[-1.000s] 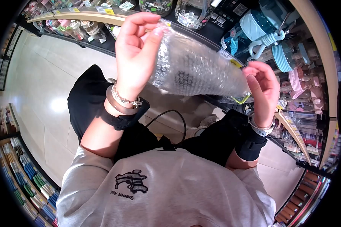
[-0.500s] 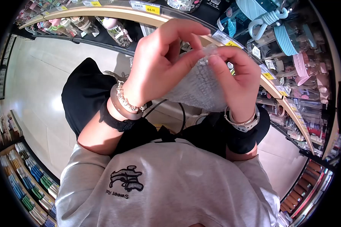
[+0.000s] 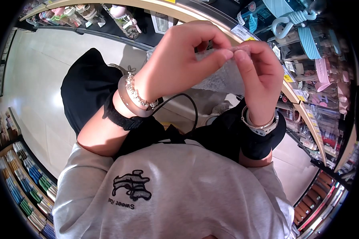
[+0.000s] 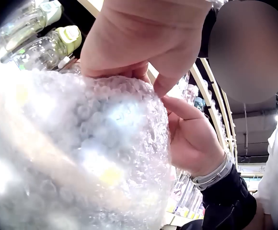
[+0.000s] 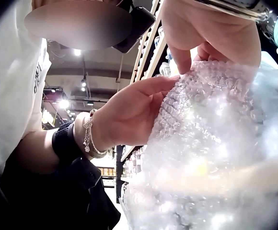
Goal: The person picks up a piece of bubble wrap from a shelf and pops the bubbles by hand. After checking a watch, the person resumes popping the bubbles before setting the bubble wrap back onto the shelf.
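Pinch grip, paired: left hand [image 3: 187, 59] and right hand [image 3: 263, 75] held one clear bubble-wrap piece [image 3: 221, 79] by its upper edge, thumb tips close together. Wrap hung below the fingers, near a wood-edged shelf [image 3: 179, 13]; left wrist bore a charm bracelet [image 3: 134, 91].

Clear bubble wrap [image 4: 124, 129] is patterned in close dots; the grey shirt [image 3: 187, 187] is marked with a black design [image 3: 132, 185].

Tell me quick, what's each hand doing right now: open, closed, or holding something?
Left hand: closed, pinching the bubble wrap at its edge.
Right hand: closed, pinching the same bubble wrap, close beside the left hand.
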A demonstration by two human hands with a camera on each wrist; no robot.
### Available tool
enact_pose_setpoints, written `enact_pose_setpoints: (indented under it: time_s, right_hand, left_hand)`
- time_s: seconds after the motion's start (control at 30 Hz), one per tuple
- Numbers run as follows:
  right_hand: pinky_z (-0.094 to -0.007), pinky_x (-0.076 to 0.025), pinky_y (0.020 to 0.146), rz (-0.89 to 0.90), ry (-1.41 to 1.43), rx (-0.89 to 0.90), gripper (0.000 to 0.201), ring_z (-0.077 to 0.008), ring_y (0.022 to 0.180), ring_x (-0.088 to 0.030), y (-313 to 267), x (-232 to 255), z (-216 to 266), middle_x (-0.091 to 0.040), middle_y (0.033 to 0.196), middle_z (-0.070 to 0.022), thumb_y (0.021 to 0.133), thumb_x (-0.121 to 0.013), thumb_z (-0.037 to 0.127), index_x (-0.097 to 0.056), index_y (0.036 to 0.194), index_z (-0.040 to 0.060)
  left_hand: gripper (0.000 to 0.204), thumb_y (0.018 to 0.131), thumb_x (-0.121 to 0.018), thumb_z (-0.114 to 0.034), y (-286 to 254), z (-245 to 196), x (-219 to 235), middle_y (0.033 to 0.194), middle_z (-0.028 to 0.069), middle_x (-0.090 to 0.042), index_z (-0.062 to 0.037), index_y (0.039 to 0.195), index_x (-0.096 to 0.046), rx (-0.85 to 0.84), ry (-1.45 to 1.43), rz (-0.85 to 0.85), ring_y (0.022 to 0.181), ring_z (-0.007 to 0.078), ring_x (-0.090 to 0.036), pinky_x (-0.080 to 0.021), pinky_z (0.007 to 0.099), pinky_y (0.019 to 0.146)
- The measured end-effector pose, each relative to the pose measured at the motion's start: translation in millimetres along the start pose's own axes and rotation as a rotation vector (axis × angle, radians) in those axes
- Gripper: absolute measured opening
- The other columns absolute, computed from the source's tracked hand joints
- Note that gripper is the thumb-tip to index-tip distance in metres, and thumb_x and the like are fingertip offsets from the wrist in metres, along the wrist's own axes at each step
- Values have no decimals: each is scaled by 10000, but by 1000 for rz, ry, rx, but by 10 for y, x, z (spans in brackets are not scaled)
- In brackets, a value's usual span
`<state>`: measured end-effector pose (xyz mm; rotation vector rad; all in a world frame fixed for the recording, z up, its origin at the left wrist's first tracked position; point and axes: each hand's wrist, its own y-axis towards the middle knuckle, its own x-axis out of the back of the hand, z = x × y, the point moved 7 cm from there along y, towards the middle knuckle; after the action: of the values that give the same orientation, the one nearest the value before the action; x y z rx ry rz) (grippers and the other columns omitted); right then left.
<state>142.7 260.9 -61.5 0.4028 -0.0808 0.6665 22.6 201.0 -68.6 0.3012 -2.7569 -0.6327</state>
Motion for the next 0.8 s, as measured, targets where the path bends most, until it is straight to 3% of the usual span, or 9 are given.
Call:
enact_pose_setpoints:
  time_s: [0.1,0.33,0.8]
  right_hand:
    - [-190,-414,675,30,71,-53,114,-70,730,-510,8,-2,-42,-580,798,-16,816,-587,56,-565,900,-17]
    - [-181,-423,673,110,310,-163,110,-61,739,-526,12,-69,-84,-573,814,-19,843,-545,41,-550,933,-22]
    - [-181,-421,649,123,145,-145,115,-58,716,-519,-9,-82,-61,-571,795,-14,830,-559,35,-543,925,-28]
  left_hand:
    - [106,796,-614,-104,-27,51,-20,675,-36,-524,-8,832,-591,125,-86,23,610,38,-408,-354,182,564]
    - [102,812,-592,-99,-32,82,-32,704,-47,-526,-2,843,-582,191,-252,41,637,27,-416,-359,174,579]
    - [109,809,-593,-127,-31,85,-46,686,-59,-494,-24,799,-559,194,-288,43,629,18,-391,-333,169,574]
